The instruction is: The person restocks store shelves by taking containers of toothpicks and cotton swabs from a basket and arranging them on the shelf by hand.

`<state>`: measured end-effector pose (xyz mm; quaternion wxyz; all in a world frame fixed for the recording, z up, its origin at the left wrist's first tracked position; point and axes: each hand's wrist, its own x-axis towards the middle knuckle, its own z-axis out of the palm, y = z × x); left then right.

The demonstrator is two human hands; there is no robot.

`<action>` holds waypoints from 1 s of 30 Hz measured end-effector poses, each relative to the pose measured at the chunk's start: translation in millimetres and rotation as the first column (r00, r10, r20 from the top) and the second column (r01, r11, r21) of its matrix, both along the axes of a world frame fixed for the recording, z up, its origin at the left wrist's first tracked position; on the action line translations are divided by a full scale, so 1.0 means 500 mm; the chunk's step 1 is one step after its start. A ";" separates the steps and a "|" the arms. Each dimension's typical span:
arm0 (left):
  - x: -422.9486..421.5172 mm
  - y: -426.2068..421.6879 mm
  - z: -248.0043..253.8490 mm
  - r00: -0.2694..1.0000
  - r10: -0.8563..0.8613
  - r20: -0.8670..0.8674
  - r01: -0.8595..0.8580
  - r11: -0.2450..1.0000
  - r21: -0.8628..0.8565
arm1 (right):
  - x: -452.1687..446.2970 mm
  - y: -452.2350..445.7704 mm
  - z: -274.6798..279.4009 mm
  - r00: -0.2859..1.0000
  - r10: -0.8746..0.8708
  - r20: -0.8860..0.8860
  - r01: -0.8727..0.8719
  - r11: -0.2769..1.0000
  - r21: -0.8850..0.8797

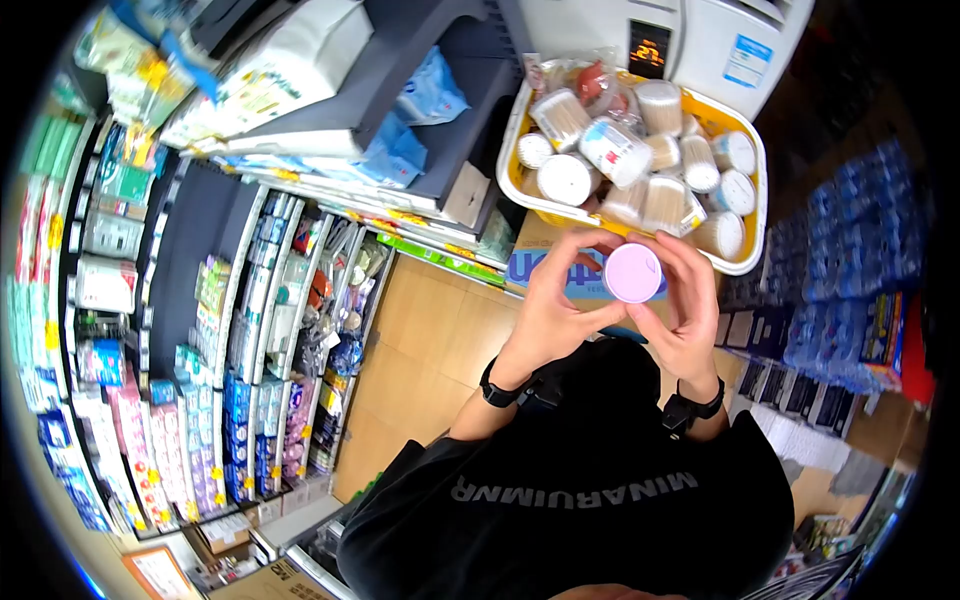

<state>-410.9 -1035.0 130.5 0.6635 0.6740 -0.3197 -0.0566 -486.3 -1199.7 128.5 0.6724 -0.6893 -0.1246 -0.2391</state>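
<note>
A small round tub with a pink lid [633,273] is held up in front of my chest, its lid facing up; its sides and contents are hidden. On its left side, my left hand [562,300] curls thumb and fingers about it. From the opposite side my right hand [684,302] grips it, thumb near the lower rim. Just beyond both hands stands a white and yellow basket [740,262], filled with several tubs and packs of cotton swabs [615,152], some with white lids.
Beneath the basket is a cardboard box [540,235] with blue print. Grey shelves [440,140] with packaged goods rise at the left, and more stocked shelves [255,290] lie farther left. Bottled water packs [850,240] are stacked at the right. A white appliance [590,35] stands behind the basket.
</note>
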 end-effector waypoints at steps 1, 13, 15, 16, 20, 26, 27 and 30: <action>-0.001 0.012 0.005 0.999 0.020 0.034 -0.021 0.999 0.025 | 0.004 0.007 -0.002 0.999 0.031 0.008 -0.031 0.999 -0.007; -0.047 0.249 0.034 0.960 0.241 0.142 -0.255 0.963 0.088 | 0.086 0.153 -0.018 0.913 0.403 -0.065 -0.402 0.915 0.035; -0.065 0.291 0.039 0.939 0.320 0.126 -0.330 0.942 0.066 | 0.103 0.196 -0.012 0.877 0.473 -0.084 -0.471 0.881 0.044; -0.071 0.311 0.033 0.926 0.356 0.127 -0.365 0.929 0.056 | 0.112 0.217 -0.010 0.857 0.510 -0.075 -0.509 0.860 0.032; -0.104 0.399 0.033 0.859 0.495 0.127 -0.504 0.863 0.047 | 0.141 0.316 0.007 0.750 0.648 -0.130 -0.649 0.760 0.045; -0.148 0.538 0.020 0.750 0.657 0.078 -0.661 0.748 0.063 | 0.176 0.483 0.013 0.603 0.771 -0.203 -0.783 0.621 0.033; -0.155 0.562 0.016 0.733 0.674 0.088 -0.679 0.732 0.055 | 0.179 0.511 0.014 0.587 0.785 -0.195 -0.798 0.602 0.023; -0.172 0.632 0.003 0.661 0.744 0.101 -0.749 0.662 0.026 | 0.187 0.598 0.025 0.555 0.798 -0.234 -0.826 0.561 -0.046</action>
